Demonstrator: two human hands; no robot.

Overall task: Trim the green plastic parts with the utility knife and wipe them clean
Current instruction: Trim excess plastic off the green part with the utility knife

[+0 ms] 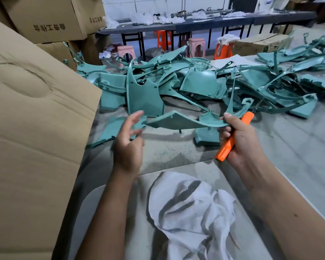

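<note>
My right hand [240,139] grips an orange utility knife [231,141] and, with thumb and fingers, also pinches the right end of a long curved green plastic part [176,121], which hangs level above the floor. My left hand [129,139] hovers near the part's left end, fingers spread and relaxed, holding nothing. A white cloth [191,212] lies crumpled on my lap below both hands. A big heap of green plastic parts [195,81] covers the floor ahead.
A large cardboard box [36,119] stands close on my left, with more boxes [51,17] stacked behind it. Pink and orange stools [196,46] and a long dark table [204,25] stand at the back. Another box [259,45] sits far right.
</note>
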